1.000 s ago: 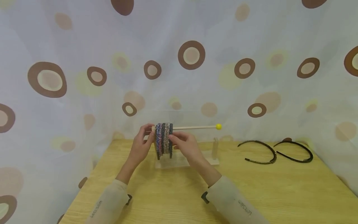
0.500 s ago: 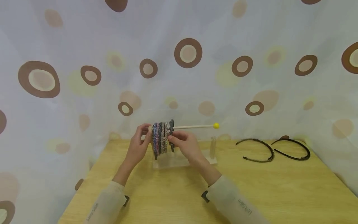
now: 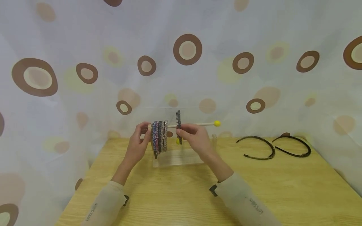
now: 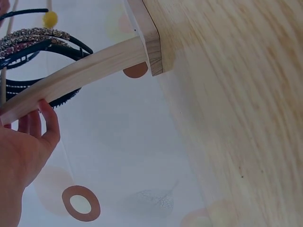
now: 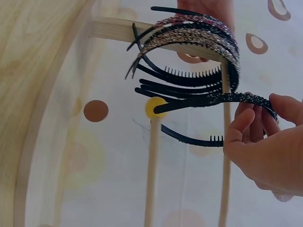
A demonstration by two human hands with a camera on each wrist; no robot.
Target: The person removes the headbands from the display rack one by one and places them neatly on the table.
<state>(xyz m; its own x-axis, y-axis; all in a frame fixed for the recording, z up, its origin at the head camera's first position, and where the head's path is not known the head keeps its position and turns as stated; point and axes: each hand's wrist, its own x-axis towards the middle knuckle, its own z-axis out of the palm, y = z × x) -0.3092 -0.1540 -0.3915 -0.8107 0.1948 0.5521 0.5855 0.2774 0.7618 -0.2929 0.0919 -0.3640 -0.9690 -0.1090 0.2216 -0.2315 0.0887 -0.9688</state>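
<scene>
A wooden stand (image 3: pixel 175 158) carries a horizontal rod (image 3: pixel 205 124) with a yellow ball end. Several glittery headbands (image 3: pixel 159 136) hang bunched at the rod's left end, beside the wooden post (image 4: pixel 71 82). My left hand (image 3: pixel 137 142) holds the top of that post, its fingers curled around the wood in the left wrist view. Between thumb and fingers, my right hand (image 3: pixel 198 141) pinches a black glitter headband (image 5: pixel 246 98) with comb teeth. This headband is apart from the bunch, and its two arms straddle the rod in the right wrist view.
Two dark headbands, a brownish one (image 3: pixel 271 153) and a black one (image 3: pixel 306 152), lie on the wooden table (image 3: pixel 181 194) to the right. Another rod with a yellow ball (image 5: pixel 154 109) sits below the first. A patterned curtain (image 3: pixel 215 78) hangs behind the table.
The black glitter headband has come away from the bunch, moving right along the rod in my right hand and rising slightly. My left hand stays at the post.
</scene>
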